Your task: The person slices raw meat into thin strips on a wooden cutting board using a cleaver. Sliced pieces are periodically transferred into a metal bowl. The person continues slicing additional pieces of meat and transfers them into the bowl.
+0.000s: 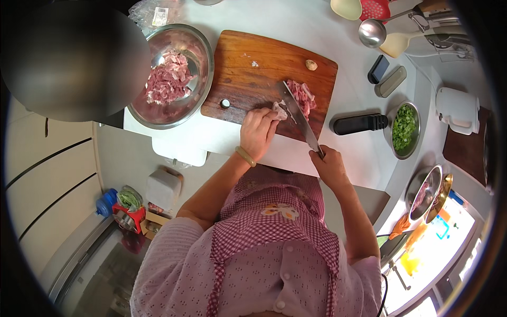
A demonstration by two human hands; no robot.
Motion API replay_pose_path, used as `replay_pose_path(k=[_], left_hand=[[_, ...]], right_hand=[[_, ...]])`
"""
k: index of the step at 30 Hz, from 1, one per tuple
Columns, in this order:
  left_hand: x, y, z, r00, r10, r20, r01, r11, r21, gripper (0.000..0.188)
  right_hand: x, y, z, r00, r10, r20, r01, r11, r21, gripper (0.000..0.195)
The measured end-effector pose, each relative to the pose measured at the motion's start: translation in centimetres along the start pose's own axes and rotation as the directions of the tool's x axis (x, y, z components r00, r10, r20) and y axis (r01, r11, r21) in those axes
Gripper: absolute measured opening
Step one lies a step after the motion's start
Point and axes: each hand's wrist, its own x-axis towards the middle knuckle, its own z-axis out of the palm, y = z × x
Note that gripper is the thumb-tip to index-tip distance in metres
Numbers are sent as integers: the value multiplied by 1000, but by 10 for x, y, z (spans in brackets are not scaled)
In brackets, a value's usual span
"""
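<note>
My right hand (330, 164) grips the handle of a broad-bladed kitchen knife (300, 115), whose blade slants up and left across a wooden cutting board (253, 83). Under the fingertips of my left hand (258, 128) is a small pale piece of raw meat (279, 111), just left of the blade. Sliced raw meat (303, 99) lies in a pile along the blade's right side. Near the board's upper right corner rests a small tan lump (311, 65), perhaps ginger. Left of the board, a steel bowl (206, 85) holds cut raw meat (170, 77).
A black knife sharpener (358, 124) and a bowl of chopped greens (404, 126) stand to the right. Beyond them are a white electric appliance (457, 109) and a steel bowl (425, 192). A ladle (372, 33) lies at upper right. A dark blurred round shape covers the upper left.
</note>
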Motion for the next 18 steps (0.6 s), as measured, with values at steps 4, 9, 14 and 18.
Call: replay_pose_path(k=[4,9,14,18], left_hand=[[4,-8,9,999,34,23,-33,999,-34,15],[3,-16,14,996,88,18,-88,996,-29,11],[3,-20,18,994,109,22,-107,991,-73,10],[3,-23,16,993,118,22,-116,989,-89,12]], right_hand=[[0,-10,-6,999,-5,46,8,997,-71,32],[6,-13,-8,997,-2,77,17,982,-190,31],[10,-13,-8,990,43,134,-12,974,-226,30],[22,-21,-10,976,105,191,-69,981,-182,31]])
